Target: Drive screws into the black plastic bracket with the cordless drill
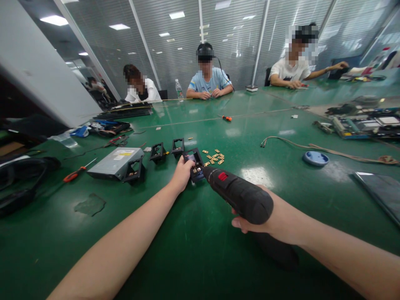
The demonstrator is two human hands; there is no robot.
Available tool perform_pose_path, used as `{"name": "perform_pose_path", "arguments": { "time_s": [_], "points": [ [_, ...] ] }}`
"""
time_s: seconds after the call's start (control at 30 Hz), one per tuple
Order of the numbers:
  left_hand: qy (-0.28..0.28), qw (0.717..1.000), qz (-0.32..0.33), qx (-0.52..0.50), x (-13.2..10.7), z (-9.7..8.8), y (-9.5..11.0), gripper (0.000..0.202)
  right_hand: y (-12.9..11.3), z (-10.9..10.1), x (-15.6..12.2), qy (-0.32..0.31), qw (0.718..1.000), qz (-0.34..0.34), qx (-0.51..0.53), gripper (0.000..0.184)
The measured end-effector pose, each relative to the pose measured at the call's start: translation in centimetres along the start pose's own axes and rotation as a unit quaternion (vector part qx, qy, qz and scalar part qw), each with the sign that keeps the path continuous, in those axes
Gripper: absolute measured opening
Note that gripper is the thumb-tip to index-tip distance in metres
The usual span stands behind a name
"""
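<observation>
My right hand [262,216] is wrapped round the grip of a black cordless drill [239,191] with a red mark on its top. The drill's nose points away and to the left, at the black plastic frame [197,177] that my left hand [181,173] grips by its left side. Whether the bit touches the frame I cannot tell, as the drill covers its tip. Brass-coloured pieces show inside the frame. Just beyond it lie several small brass plates [215,157]. Similar black frames [158,153] stand to the left, one leaning near a silver disc drive [115,161].
Two orange-handled screwdrivers [75,174] [227,118] lie on the green table [187,241]. At right are a blue oval object [315,158], a beige cable [293,143], a flat dark device [378,191] and circuit boards [368,125]. Across the table sit three people [210,81].
</observation>
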State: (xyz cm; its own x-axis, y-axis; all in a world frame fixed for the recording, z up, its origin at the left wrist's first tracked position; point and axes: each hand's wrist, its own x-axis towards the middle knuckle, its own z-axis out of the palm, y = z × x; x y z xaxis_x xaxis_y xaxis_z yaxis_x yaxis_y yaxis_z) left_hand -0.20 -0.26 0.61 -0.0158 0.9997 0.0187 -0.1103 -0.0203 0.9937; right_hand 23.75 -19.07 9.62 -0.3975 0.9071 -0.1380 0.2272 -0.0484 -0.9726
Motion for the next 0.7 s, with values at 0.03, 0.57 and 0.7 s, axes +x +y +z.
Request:
{"name": "perform_pose_path", "arguments": {
  "time_s": [0.03, 0.57, 0.7],
  "points": [
    [-0.001, 1.000, -0.004, -0.004, -0.05, 0.02, 0.06, 0.029, -0.01, 0.00, -0.02, 0.001, 1.000, 0.000, -0.002, 0.032],
    [-0.001, 1.000, 0.001, -0.019, -0.26, 0.24, 0.39, 0.028, 0.06, -0.30, 0.04, -0.012, 1.000, 0.004, -0.010, 0.027],
    [0.004, 1.000, -0.003, -0.019, -0.25, 0.23, 0.38, 0.029, 0.02, -0.27, 0.11, -0.010, 1.000, 0.004, -0.007, 0.028]
  ]
}}
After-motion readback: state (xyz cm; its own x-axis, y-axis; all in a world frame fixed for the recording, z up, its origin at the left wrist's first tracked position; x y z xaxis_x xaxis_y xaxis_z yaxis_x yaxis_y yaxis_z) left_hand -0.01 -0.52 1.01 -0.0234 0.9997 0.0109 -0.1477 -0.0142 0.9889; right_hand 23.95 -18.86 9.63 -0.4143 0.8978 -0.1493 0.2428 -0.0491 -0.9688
